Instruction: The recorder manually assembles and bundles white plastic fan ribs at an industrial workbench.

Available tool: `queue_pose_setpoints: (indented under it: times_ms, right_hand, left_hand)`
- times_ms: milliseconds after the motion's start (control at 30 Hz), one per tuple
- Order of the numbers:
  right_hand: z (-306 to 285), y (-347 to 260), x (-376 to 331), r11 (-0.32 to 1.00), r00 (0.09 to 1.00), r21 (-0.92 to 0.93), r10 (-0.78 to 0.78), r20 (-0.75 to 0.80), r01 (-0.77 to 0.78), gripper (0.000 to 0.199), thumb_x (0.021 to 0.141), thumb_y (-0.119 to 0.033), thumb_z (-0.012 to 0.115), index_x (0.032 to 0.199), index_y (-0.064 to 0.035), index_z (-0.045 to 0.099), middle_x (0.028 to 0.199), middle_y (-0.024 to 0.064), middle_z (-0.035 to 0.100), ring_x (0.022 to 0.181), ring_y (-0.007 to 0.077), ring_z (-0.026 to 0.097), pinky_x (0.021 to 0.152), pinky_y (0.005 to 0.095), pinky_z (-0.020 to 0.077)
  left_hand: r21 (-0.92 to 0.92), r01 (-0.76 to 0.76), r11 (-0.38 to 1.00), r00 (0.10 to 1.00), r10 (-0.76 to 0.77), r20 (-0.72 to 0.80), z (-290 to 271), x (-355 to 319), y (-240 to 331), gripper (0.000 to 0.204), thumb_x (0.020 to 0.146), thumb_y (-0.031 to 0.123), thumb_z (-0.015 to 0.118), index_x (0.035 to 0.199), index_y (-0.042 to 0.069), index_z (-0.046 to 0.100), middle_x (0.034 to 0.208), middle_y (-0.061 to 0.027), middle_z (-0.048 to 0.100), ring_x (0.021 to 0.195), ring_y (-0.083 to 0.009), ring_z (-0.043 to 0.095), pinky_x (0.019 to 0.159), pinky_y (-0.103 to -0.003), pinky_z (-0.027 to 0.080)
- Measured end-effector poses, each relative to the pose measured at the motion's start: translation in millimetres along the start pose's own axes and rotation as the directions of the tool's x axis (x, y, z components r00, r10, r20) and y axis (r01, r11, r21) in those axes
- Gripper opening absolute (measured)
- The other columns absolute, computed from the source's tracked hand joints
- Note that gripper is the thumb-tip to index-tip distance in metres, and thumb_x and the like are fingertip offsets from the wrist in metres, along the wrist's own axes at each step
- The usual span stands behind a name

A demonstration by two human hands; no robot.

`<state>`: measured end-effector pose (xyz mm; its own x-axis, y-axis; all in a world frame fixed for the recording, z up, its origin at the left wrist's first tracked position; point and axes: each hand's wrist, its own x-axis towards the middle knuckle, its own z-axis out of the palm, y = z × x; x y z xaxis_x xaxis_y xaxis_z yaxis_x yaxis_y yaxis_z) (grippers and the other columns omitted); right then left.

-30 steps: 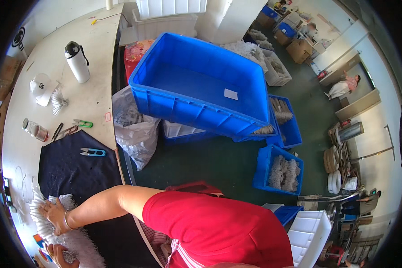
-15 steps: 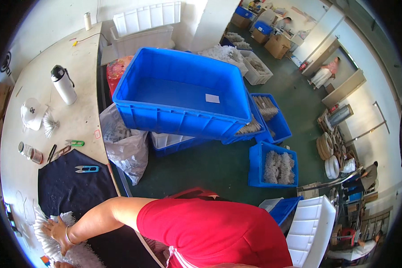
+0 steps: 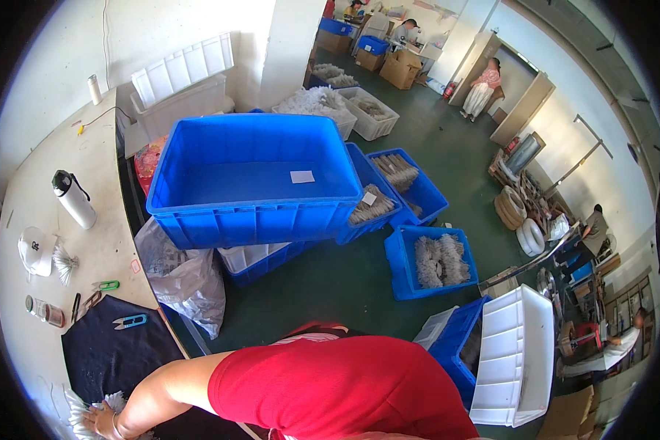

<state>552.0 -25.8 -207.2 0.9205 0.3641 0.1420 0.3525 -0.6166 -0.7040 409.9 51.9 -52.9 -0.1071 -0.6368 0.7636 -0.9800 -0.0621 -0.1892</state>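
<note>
At the lower left, my right hand [image 3: 104,422], with a bracelet at the wrist, lies on a bundle of white bristly strands [image 3: 77,412]. Its fingers look stretched over the strands, partly cut off by the picture's edge. Under the bundle spreads a dark cloth [image 3: 114,345] on the table. Blue-handled thread snips [image 3: 130,321] lie on this cloth, and green-handled snips [image 3: 107,286] rest near its far edge. My left hand is out of the picture.
The pale table [image 3: 59,169] holds a white flask [image 3: 73,202], a white cap [image 3: 36,251] and a jar [image 3: 44,310]. Right of it stand a large blue crate [image 3: 253,220], a plastic bag [image 3: 187,279] and a filled blue crate [image 3: 400,271]. A white crate [image 3: 510,352] leans at lower right.
The whole view has swung, so table and crates sit further left and mostly lower. My right hand stays on the white bundle. Fingers of my other hand have left the lower edge.
</note>
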Motion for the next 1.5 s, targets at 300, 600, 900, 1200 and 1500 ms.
queue_pose_setpoints:
  times_ms: [300,600,900,1200,1500]
  right_hand:
    - [28,-81,-12,0.993,0.99,0.045,-0.112,0.087,0.108,0.127,0.051,-0.055,0.081,0.145,-0.0011,0.015,0.151,0.0192,0.016,0.139,0.0373,0.015,0.106,0.0613,0.018]
    - [-67,-98,-60,0.988,0.987,0.104,-0.125,0.102,0.114,0.126,0.051,-0.055,0.08,0.145,-0.001,0.015,0.151,0.0193,0.016,0.139,0.0373,0.015,0.106,0.0613,0.0182]
    - [-91,-156,-89,0.964,0.961,0.168,-0.232,0.152,0.206,0.125,0.052,-0.055,0.08,0.145,-0.001,0.016,0.151,0.0194,0.016,0.139,0.0373,0.014,0.106,0.0612,0.0183]
    - [-99,-122,-93,0.983,0.977,0.148,-0.132,0.165,0.108,0.124,0.053,-0.055,0.08,0.145,-0.0009,0.016,0.15,0.0195,0.016,0.139,0.0373,0.014,0.106,0.0612,0.0185]
    - [-92,-126,-87,0.981,0.982,0.174,-0.112,0.152,0.085,0.118,0.057,-0.055,0.077,0.144,-0.0012,0.019,0.15,0.0208,0.016,0.139,0.0375,0.014,0.105,0.0613,0.0194]
  left_hand:
    - [0.084,0.498,0.863,0.847,-0.505,0.164,-57,-24,43,0.015,0.072,0.014,0.073,0.082,0.007,0.066,0.078,-0.0092,0.062,0.077,-0.0268,0.054,0.078,-0.038,0.043]
    - [0.146,0.835,0.531,0.476,-0.828,0.295,-72,10,51,0.015,0.072,0.014,0.073,0.082,0.005,0.065,0.077,-0.0084,0.062,0.074,-0.0249,0.054,0.075,-0.037,0.043]
    - [-0.164,0.972,-0.167,-0.14,-0.977,0.163,-135,-36,76,0.026,0.087,0.022,0.058,0.069,0.004,0.055,0.069,-0.0023,0.053,0.059,-0.0097,0.044,0.051,-0.026,0.035]
    - [-0.247,0.944,-0.219,-0.204,-0.975,0.087,-114,-65,71,0.028,0.088,0.024,0.056,0.068,0.004,0.055,0.069,-0.0024,0.053,0.059,-0.0095,0.044,0.05,-0.025,0.034]
    - [-0.321,0.915,-0.243,-0.284,-0.954,-0.09,-113,-57,97,0.03,0.089,0.026,0.055,0.068,0.005,0.054,0.068,-0.0026,0.052,0.058,-0.0093,0.043,0.05,-0.025,0.034]
